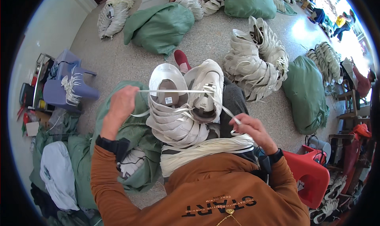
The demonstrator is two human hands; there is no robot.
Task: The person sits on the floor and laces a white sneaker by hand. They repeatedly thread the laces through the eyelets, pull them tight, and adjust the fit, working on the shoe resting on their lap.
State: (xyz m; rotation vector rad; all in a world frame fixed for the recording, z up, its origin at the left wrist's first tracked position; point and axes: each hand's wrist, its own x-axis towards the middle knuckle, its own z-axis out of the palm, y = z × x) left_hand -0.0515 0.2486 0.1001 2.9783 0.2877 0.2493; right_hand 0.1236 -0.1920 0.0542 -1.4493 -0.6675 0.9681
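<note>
A white shoe upper (206,100) with laces across its front lies on my lap, toe away from me. Beside it, a nested stack of white shoe uppers (172,125) curves round at the left. Left of the stack, my left hand (121,105) is closed on a white shoelace (168,91), which stretches level across to the laced upper. From that upper a lace runs down to my right hand (252,130), pinched between its fingers. Across my thighs lies a thick bundle of loose white laces (206,151).
Green sacks (304,93) and curved stacks of white uppers (257,66) stand about the floor. At left are a purple stool (65,87) with white laces on it and an open green sack (138,170). A red stool (308,172) is close on my right.
</note>
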